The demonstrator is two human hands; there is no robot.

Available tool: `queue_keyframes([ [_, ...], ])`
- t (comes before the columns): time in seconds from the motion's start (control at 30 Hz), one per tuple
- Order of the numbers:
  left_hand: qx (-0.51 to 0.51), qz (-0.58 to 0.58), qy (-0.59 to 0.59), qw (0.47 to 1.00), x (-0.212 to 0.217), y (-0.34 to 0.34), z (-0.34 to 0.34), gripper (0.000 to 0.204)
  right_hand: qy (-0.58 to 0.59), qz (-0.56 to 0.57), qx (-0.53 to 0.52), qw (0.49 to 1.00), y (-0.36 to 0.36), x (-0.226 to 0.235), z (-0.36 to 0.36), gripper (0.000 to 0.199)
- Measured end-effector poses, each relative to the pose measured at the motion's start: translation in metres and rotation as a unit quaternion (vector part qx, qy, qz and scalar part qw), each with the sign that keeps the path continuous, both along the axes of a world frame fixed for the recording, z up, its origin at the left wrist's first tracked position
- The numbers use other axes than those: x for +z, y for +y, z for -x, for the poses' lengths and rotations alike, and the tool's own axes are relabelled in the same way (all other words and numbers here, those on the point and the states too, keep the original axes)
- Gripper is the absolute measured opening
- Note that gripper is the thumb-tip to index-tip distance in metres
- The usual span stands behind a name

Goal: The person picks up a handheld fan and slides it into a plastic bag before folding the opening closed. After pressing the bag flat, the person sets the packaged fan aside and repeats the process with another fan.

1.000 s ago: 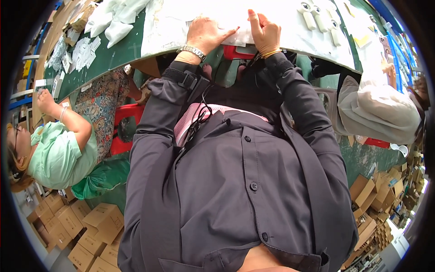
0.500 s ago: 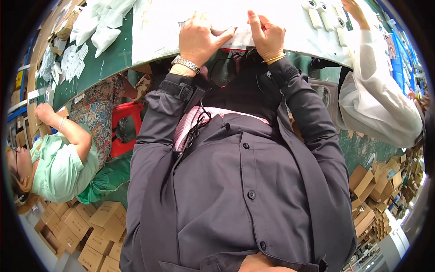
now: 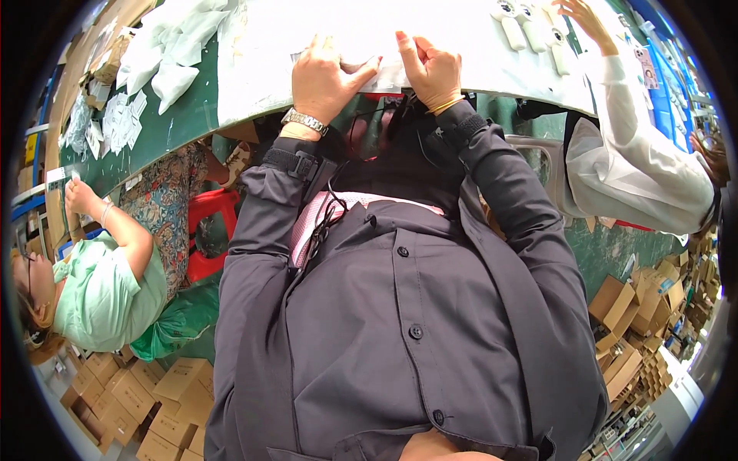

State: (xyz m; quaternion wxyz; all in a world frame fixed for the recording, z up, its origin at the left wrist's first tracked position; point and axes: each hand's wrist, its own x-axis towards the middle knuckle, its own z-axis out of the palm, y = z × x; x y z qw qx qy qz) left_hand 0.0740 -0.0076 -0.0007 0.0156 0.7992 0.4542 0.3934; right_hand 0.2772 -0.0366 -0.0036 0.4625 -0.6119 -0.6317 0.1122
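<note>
At the near edge of the white-covered table (image 3: 261, 84), my left hand (image 3: 327, 83) is closed, its thumb stretched toward the right hand. A small grey edge shows beside its fingers. My right hand (image 3: 432, 75) is closed too, its thumb pointing up and away. Between the two hands lies a pale, thin sheet or bag (image 3: 392, 78), washed out by glare, so I cannot make out its kind. Both hands seem to pinch it, but the fingertips are mostly hidden. Below the table edge hangs a black cable (image 3: 319, 230) against my jacket.
Several white handheld devices (image 3: 511, 32) with round dark ends lie at the far right. White bags (image 3: 175, 77) and paper slips (image 3: 123, 119) sit on the green surface at left. Co-workers sit on both sides, one in a white sleeve (image 3: 653, 154). Cardboard boxes (image 3: 127, 396) stand behind.
The whole view has shifted slightly, with my hands a little further left in it, their grip much the same. The right co-worker's hand has moved left; the left co-worker's fingers have closed together.
</note>
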Motion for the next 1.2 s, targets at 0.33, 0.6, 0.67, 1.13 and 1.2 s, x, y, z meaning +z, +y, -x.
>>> queue_keyframes([
  [0.33,-0.005,0.018,0.016,1.000,0.003,0.000,0.000,0.059,-0.006,-0.062,-0.013,0.998,-0.001,0.000,0.008,0.047],
  [0.6,-0.008,0.025,-0.029,0.999,-0.002,0.007,-0.003,0.053,-0.023,-0.159,0.033,0.986,0.008,0.001,0.006,0.041],
  [0.67,0.011,0.022,-0.024,0.999,0.007,0.005,0.003,0.052,-0.025,-0.159,0.036,0.986,0.007,0.003,0.003,0.040],
  [1.13,0.219,0.052,-0.081,0.971,0.058,0.090,0.151,0.055,-0.027,-0.104,0.099,0.989,0.002,0.008,-0.004,0.029],
  [1.2,0.242,0.035,-0.078,0.967,0.050,0.100,0.174,0.056,-0.029,-0.095,0.096,0.990,0.004,0.008,-0.003,0.029],
])
